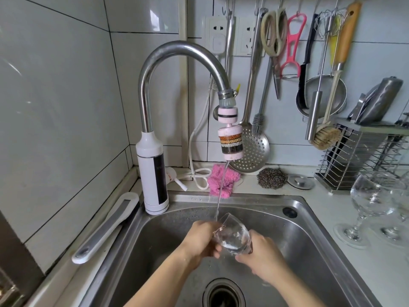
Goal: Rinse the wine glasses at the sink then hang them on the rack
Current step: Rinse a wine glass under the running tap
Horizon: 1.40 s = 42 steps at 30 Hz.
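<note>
Both hands are holding a wine glass (232, 237) low over the steel sink (155, 251), above and behind the drain (223, 295). The glass is lying tilted, its mouth pointing up and to the left. The left hand (202, 239) is curling its fingers round the bowl near the rim. The right hand (264, 257) is gripping the narrow end of the bowl and hiding the stem. A thin water stream (221, 189) is falling from the pink filter (231, 140) on the curved faucet (155, 63) and hitting the glass at its rim, right beside the left hand.

Two more wine glasses (371, 200) are standing upright on the white desk (332, 209) to the right of the sink, close together at the frame's edge, and the farther one is partly cut off. Behind them a wire holder (358, 156) is standing against the wall.

Along the back ledge a pink cloth (221, 180), a steel scourer (272, 178) and a metal sink plug (301, 181) are lying in a row. The cloth is sitting directly behind the stream. On the tiled wall above, a slotted skimmer (254, 151), scissors (274, 32), a pink peeler (293, 45), a whisk (327, 18), a strainer (321, 98) and a dish brush (327, 134) are hanging from hooks. A grey and white handled tool (106, 224) is lying on the left edge of the sink.
</note>
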Available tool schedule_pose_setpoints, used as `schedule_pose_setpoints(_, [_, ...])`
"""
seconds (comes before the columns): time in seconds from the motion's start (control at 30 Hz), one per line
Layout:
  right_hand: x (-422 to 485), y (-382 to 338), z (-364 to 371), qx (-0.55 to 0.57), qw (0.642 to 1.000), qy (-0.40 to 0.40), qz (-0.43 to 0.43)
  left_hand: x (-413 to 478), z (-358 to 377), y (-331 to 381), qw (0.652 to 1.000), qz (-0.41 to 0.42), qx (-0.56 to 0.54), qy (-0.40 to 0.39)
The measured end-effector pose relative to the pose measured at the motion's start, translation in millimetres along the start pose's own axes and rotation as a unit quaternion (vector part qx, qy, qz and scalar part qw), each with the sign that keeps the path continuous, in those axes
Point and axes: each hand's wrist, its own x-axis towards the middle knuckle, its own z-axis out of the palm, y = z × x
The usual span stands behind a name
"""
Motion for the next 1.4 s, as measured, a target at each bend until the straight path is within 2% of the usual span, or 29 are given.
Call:
schedule_pose_setpoints(0.1, [0.2, -0.7, -0.6, 0.012, 1.000, 0.007, 0.000, -2.0, 0.6, -2.8, 1.000, -0.022, 0.016, 0.001])
schedule_pose_setpoints(0.3, [1.2, -0.9, -0.5, 0.041, 0.999, 0.001, -0.014, 2.3, 0.9, -0.7, 1.000, 0.017, -0.007, -0.002])
schedule_pose_setpoints(0.43, [-0.4, -0.8, -1.3, -0.005, 1.000, 0.013, -0.013, 4.2, -0.1, -5.8, 1.000, -0.012, -0.002, 0.016])
schedule_pose_setpoints(0.6, [-1.9, -4.2, -1.1, -0.004, 1.000, 0.000, 0.005, 5.9, -1.0, -3.1, 0.999, 0.035, -0.011, 0.021])
schedule_pose_setpoints(0.77, [-1.3, -2.0, -2.6, 0.025, 1.000, 0.009, 0.003, 5.3, -4.1, -4.7, 1.000, 0.007, -0.018, 0.001])
schedule_pose_setpoints(0.93, [0.6, -2.1, -0.6, 0.034, 0.999, 0.001, 0.001, 3.3, -3.8, -0.5, 0.999, 0.044, -0.010, 0.007])
schedule_pose_setpoints(1.1, [0.1, -0.6, -1.4, 0.030, 0.999, 0.023, 0.005, -1.9, 0.7, 1.6, 1.000, -0.010, -0.017, 0.006])
schedule_pose_setpoints(1.2, [-0.8, -1.7, -1.1, 0.017, 1.000, 0.009, 0.015, -4.0, 0.5, 1.6, 1.000, 0.002, -0.008, -0.010])
schedule_pose_setpoints(1.4, [-0.7, -1.8, 0.4, 0.043, 0.998, -0.039, 0.018, -0.7, 0.6, 1.6, 1.000, 0.026, -0.002, 0.006])
